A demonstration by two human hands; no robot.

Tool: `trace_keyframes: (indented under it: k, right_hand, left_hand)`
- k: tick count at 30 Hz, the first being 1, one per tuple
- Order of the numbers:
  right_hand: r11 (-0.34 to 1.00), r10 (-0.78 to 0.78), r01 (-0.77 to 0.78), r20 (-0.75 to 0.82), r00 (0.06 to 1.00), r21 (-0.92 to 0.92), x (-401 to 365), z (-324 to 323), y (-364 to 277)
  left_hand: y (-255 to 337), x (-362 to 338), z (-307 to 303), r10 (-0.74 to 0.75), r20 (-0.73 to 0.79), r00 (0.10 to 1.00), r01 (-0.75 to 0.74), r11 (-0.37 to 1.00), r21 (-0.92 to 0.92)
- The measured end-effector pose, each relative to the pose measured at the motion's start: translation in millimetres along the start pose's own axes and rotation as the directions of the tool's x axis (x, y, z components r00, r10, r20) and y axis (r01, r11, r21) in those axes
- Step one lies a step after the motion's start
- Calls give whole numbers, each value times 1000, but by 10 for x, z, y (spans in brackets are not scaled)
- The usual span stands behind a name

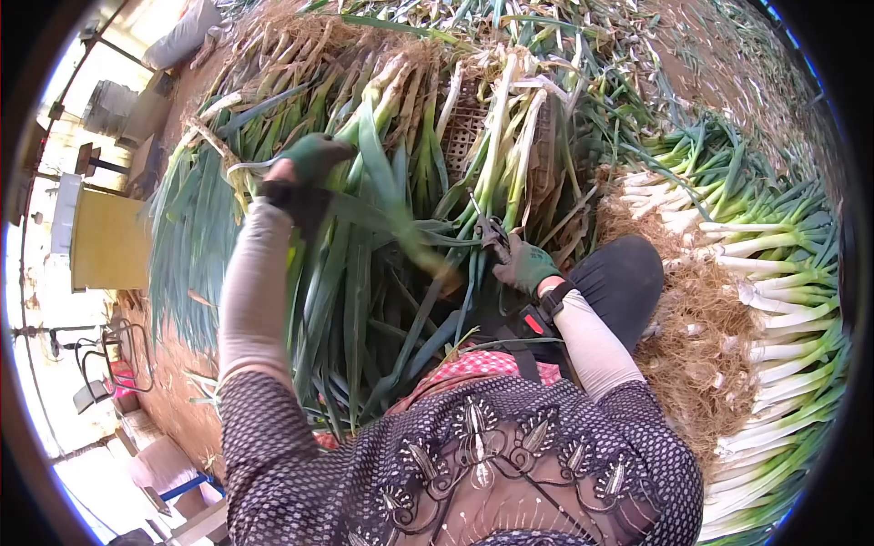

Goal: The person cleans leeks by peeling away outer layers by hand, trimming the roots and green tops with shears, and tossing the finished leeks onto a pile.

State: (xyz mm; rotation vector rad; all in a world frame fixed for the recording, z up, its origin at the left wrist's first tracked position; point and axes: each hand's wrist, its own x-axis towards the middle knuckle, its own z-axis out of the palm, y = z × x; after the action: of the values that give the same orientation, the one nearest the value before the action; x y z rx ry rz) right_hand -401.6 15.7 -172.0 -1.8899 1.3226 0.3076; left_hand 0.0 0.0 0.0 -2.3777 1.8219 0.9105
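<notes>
My left hand, in a green glove, is raised over a thick pile of leeks. Its fingers look curled and slightly blurred, and what they grip is hidden. A pale strip shows beside that wrist. Below it, a long green leek leaf is smeared by motion. My right hand, also gloved in green, is closed around a small hand tool with a dark body and a thin metal tip pointing up. Long leaves hang in front of that tool, over my lap.
Leeks with white stems lie in a row along the right, roots towards me. A woven basket shows behind the pile. Loose leaves cover the ground at the back. A yellow box and a metal frame stand left.
</notes>
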Motion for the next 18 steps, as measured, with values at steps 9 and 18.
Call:
trace_keyframes:
  k: [9,18]
  right_hand:
    - [820,-130,156,-85,988,550,89,121,134]
    - [501,-218,116,-4,976,858,-955,-155,-150]
  left_hand:
    - [517,-298,69,174,-11,985,-160,876,-455]
    - [889,165,1791,-32,140,990,97,867,-489]
